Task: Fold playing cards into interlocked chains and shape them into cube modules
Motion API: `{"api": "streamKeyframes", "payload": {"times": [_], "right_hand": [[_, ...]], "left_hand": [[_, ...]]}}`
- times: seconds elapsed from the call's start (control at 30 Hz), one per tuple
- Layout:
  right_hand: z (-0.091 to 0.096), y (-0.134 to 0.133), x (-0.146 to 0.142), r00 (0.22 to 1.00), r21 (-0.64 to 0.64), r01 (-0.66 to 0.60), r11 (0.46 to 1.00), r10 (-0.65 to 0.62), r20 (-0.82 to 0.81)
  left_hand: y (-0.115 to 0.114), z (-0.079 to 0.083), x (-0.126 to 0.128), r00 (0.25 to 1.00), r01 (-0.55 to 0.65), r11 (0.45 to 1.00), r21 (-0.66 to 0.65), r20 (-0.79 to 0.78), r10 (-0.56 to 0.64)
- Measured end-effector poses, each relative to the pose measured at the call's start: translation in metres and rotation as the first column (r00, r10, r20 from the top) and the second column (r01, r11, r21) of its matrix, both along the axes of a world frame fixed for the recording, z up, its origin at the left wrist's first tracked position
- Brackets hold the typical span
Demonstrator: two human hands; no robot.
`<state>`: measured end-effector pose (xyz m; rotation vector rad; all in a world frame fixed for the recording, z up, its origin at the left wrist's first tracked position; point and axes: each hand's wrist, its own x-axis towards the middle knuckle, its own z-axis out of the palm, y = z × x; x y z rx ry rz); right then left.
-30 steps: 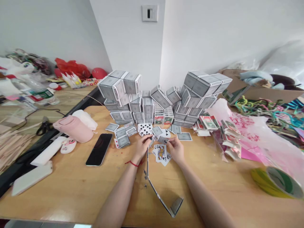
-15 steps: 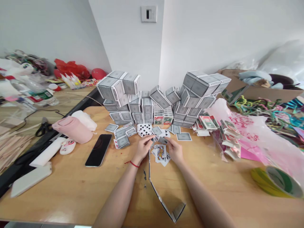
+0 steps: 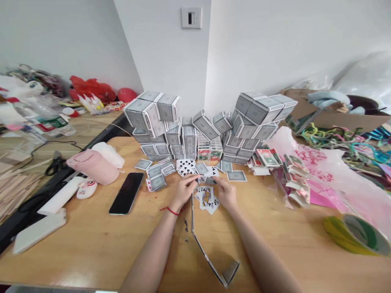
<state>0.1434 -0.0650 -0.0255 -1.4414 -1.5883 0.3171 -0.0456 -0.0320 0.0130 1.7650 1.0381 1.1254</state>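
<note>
My left hand (image 3: 185, 190), with a red string at the wrist, is closed in a pinch at the top end of a strip of joined playing cards (image 3: 200, 246). The strip stands on edge and runs down towards me, bent near its lower end. Facing it, my right hand (image 3: 226, 192) has its fingertips together at a grey-backed playing card (image 3: 210, 180) between the hands; the exact grip is small and partly hidden. Below the fingers lie loose face-up cards, a queen (image 3: 207, 197) on top. More face-up cards (image 3: 185, 167) lie just beyond my left hand.
Grey card-covered blocks (image 3: 152, 112) are stacked behind, with another stack (image 3: 259, 110) at right. A phone (image 3: 126, 193) and pink roll (image 3: 94, 167) lie left. Red card boxes (image 3: 267, 158), pink plastic (image 3: 308, 158) and yellow-green tape (image 3: 342, 234) are at right.
My right hand's fingers have shifted slightly, and more white card faces show between the hands. My left hand and the strip stay nearly in place.
</note>
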Motion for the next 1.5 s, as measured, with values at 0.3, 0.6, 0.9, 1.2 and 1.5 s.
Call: {"api": "streamKeyframes", "payload": {"times": [0.3, 0.6, 0.9, 1.2, 1.5], "right_hand": [[0.004, 0.001, -0.009, 0.997, 0.006, -0.079, 0.997, 0.079, -0.023], [0.003, 0.0, -0.011, 0.997, -0.084, 0.005, 0.996, -0.011, -0.078], [0.004, -0.002, -0.009, 0.999, -0.07, -0.019, 0.997, 0.017, -0.031], [0.005, -0.003, -0.014, 0.997, -0.069, -0.007, 0.998, 0.002, -0.073], [0.004, -0.002, -0.018, 0.995, -0.072, -0.017, 0.997, 0.009, -0.098]], "left_hand": [[-0.001, 0.0, 0.004, 1.0, 0.02, 1.0, 0.003, -0.002, -0.02], [-0.007, -0.001, -0.002, 0.988, 0.14, 0.977, -0.163, 0.083, -0.128], [-0.006, 0.001, -0.003, 0.994, 0.095, 0.967, -0.234, 0.068, -0.081], [-0.006, -0.002, 0.0, 0.995, 0.098, 0.961, -0.257, 0.06, -0.085], [-0.007, -0.005, 0.002, 0.995, 0.083, 0.972, -0.219, 0.065, -0.07]]}}
